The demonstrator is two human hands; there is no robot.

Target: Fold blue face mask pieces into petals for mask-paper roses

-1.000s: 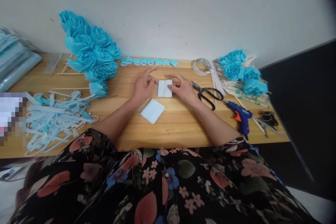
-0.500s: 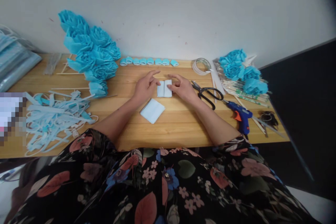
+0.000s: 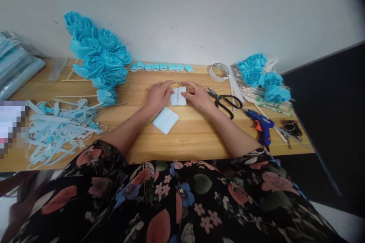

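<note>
A small pale blue square of mask fabric (image 3: 178, 98) with a crease down its middle lies between my two hands at the table's centre. My left hand (image 3: 159, 94) is curled at its upper left edge, thumb and fingertips on the fabric. My right hand (image 3: 199, 95) pinches the right side, its thumb on top and the index finger stretched over the far edge. A stack of similar pale squares (image 3: 165, 120) sits nearer to me, turned at an angle. Beyond my hands stands a row of several small folded blue pieces (image 3: 155, 67) along the wall.
Black-handled scissors (image 3: 228, 101), a blue glue gun (image 3: 261, 123) and a tape roll (image 3: 219, 72) lie at the right, near blue fabric flowers (image 3: 254, 70). At left are a tall bunch of blue flowers (image 3: 99, 51), a heap of cut strips (image 3: 59, 129) and packed masks (image 3: 17, 64).
My left hand's fingers have drawn in and lowered slightly over the fabric square. The right index finger has shifted a little left. The square has barely moved.
</note>
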